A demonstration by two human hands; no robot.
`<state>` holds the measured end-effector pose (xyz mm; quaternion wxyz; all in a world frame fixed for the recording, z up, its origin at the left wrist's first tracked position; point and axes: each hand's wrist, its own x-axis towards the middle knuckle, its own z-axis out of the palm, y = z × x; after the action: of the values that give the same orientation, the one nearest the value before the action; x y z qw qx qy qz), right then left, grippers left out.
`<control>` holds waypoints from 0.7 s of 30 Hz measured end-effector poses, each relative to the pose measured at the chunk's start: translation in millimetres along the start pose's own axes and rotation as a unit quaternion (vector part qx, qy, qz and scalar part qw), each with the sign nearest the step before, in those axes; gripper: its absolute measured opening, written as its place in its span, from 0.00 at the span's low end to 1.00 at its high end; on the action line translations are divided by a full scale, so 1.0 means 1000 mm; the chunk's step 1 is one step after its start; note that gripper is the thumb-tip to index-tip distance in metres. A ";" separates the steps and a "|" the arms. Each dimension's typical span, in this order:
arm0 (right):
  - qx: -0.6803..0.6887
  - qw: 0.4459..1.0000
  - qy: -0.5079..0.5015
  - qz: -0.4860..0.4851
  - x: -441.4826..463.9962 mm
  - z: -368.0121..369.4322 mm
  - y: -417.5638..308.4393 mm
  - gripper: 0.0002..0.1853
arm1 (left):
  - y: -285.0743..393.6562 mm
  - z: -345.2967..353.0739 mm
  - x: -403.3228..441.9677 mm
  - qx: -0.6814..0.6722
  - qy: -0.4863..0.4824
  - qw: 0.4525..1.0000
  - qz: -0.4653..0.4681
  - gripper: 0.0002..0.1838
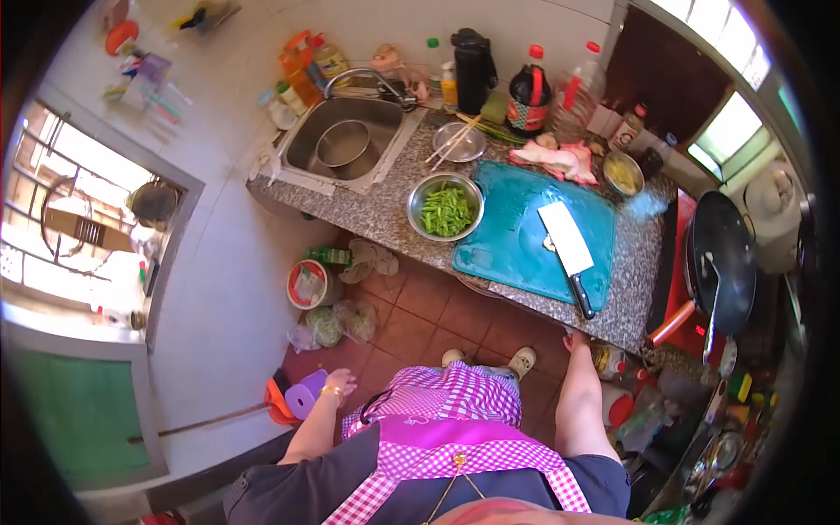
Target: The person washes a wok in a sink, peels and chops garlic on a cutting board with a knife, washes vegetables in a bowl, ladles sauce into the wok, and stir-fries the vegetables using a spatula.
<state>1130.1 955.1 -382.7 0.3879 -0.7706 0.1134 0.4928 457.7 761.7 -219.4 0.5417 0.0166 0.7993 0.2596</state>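
Note:
My left hand [340, 382] hangs low at my side, fingers loosely apart and holding nothing, above a purple dustpan [306, 394]. At the counter's front edge is my right hand [574, 339], just below the cleaver's handle; its fingers are mostly hidden. The cleaver [567, 241] lies flat on a teal cutting board [503, 206], its black handle toward me. Small pale bits [549, 242] stick beside the blade. A steel bowl [418, 215] of cut green vegetables [447, 211] stands at the board's left edge.
Behind the board lie raw-looking meat on pink wrapping [560, 162] and a bowl with chopsticks [458, 143]. The sink [302, 140] is at left, a wok [722, 254] with its orange handle [672, 322] at right. A bucket [308, 284] and bags [325, 325] occupy the floor.

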 end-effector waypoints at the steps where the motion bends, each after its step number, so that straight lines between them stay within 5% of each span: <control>1: -0.105 0.994 0.011 -0.030 -0.014 -0.002 -0.002 0.14 | 0.006 0.011 0.000 0.021 -0.029 0.999 0.030 0.17; 8: -0.214 0.966 -0.109 -0.095 -0.110 -0.023 0.052 0.06 | 0.020 0.067 0.015 0.066 -0.106 0.992 0.034 0.17; 13: -0.520 0.778 -0.263 -0.233 -0.157 -0.064 0.087 0.07 | 0.029 0.089 0.011 -0.040 -0.117 0.992 -0.011 0.15; 15: -0.564 0.718 -0.217 -0.345 -0.181 -0.085 0.091 0.08 | 0.033 0.098 0.019 -0.059 -0.111 0.992 -0.002 0.14; 18: -0.568 0.736 -0.154 -0.335 -0.086 -0.132 0.126 0.09 | 0.050 0.106 0.006 -0.099 -0.097 0.990 -0.006 0.13; 21: -0.587 0.762 -0.128 -0.244 -0.160 -0.141 0.089 0.08 | 0.048 0.118 0.015 -0.101 -0.116 0.988 0.001 0.12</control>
<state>1097.2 762.3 -260.7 -0.0218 -0.7791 -0.4404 0.4456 542.8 855.0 -244.3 0.6290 -0.0074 0.7011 0.3358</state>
